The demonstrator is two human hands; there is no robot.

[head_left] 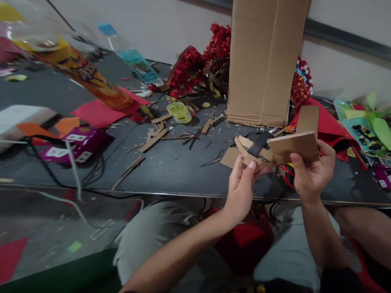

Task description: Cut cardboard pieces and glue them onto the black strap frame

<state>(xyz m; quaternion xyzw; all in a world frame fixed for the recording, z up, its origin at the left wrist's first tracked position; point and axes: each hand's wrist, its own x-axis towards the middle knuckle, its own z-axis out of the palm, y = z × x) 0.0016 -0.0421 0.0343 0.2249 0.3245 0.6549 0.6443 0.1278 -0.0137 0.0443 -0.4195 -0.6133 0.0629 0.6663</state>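
Observation:
My left hand (pixel 242 189) pinches the near edge of a small cardboard piece (pixel 248 152) that has a black strip (pixel 259 144) across it. In my right hand (pixel 311 175) is a flat brown cardboard block (pixel 295 148), the thumb on its near face and the fingers behind. The two pieces meet or overlap between my hands; whether they are joined I cannot tell. Another cardboard strip (pixel 308 119) rises behind the block. Red-handled scissors (pixel 287 176) lie partly hidden under my right hand.
A tall cardboard panel (pixel 262 61) stands at the back of the dark table (pixel 183 175). Red flower bunches (pixel 189 73), a yellow tub (pixel 179 112), an orange bottle (pixel 88 77), a blue-labelled bottle (pixel 137 65), a purple box (pixel 76 144) and cardboard scraps (pixel 154 136) lie leftward.

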